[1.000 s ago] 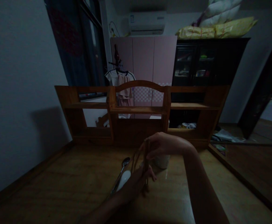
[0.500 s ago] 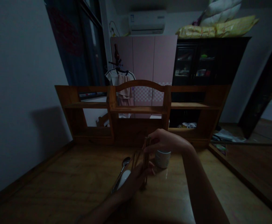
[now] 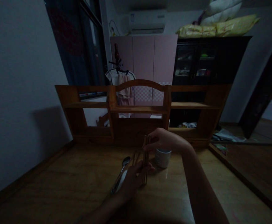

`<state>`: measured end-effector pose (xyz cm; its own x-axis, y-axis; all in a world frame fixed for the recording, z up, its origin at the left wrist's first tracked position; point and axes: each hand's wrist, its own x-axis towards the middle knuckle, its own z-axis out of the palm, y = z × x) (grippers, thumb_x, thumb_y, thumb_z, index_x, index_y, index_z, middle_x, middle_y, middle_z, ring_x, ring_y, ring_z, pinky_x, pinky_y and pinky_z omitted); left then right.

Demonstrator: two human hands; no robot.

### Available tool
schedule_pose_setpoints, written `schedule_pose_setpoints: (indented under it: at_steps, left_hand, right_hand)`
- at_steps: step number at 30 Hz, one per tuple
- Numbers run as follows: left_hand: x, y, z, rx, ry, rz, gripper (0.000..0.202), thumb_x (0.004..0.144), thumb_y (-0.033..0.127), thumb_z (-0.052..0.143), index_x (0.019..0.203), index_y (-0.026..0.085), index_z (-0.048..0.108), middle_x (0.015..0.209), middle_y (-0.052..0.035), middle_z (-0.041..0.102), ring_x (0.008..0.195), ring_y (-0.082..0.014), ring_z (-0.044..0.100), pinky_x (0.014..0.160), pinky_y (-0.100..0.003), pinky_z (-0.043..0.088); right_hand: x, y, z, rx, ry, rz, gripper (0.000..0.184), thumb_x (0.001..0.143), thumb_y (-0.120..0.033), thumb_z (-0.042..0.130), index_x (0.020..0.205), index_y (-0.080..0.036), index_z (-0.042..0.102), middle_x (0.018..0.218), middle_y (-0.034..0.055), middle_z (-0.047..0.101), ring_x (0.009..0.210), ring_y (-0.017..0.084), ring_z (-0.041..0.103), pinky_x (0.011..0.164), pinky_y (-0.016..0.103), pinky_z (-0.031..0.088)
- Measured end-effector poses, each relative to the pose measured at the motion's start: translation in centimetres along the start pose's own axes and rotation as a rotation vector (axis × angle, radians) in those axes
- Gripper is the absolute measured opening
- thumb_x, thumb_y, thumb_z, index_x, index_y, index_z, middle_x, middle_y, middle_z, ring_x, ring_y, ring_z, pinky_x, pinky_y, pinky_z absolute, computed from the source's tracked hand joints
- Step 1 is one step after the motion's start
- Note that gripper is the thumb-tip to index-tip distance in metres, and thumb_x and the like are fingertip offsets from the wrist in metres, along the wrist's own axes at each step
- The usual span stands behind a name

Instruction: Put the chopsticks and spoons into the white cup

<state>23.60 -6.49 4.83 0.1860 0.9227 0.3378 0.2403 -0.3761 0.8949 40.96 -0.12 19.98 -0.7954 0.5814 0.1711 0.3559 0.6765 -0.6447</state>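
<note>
The fingertips of the right hand (image 3: 160,140) are pressed together on the upper part of some thin wooden chopsticks (image 3: 146,157). The left hand (image 3: 133,179) is lower and nearer, with its fingers closed around the lower part of the same chopsticks. The chopsticks stand almost upright between the two hands, over the middle of the wooden table (image 3: 80,183); whether their lower ends touch the table, I cannot tell.

Just to the right of the chopsticks, below the right hand, a pale cup (image 3: 163,159) stands upright on the table. On the left side, near the left hand, lies a metal spoon (image 3: 126,161), with its bowl pointing to the far side. A white object (image 3: 121,181) is beside its handle, and the left hand covers it partly. Some thin dark lines are seen just beyond the left hand, but they are too dim to name.

At the far edge of the table stands a wooden shelf (image 3: 138,109) with an arched top in the middle. Farther behind it are a pink wardrobe (image 3: 143,59) and, to the right, a dark cabinet (image 3: 227,62).
</note>
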Motion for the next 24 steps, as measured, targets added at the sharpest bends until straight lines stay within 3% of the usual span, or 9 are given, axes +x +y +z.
schedule_pose_setpoints:
  at_steps: [24]
  left_hand:
    - [0.05,0.46,-0.23,0.069,-0.017,0.024,0.026,0.092,0.039,0.048,0.098,0.024,0.069,0.096,-0.0013,0.072,0.092,-0.0196,0.066,0.081,-0.029,0.05]
  right_hand:
    - [0.0,-0.54,0.08,0.087,0.065,-0.042,0.028,0.084,-0.043,0.066,0.09,-0.015,0.07,0.074,0.0021,0.067,0.068,0.014,0.063,0.058,0.02,0.046]
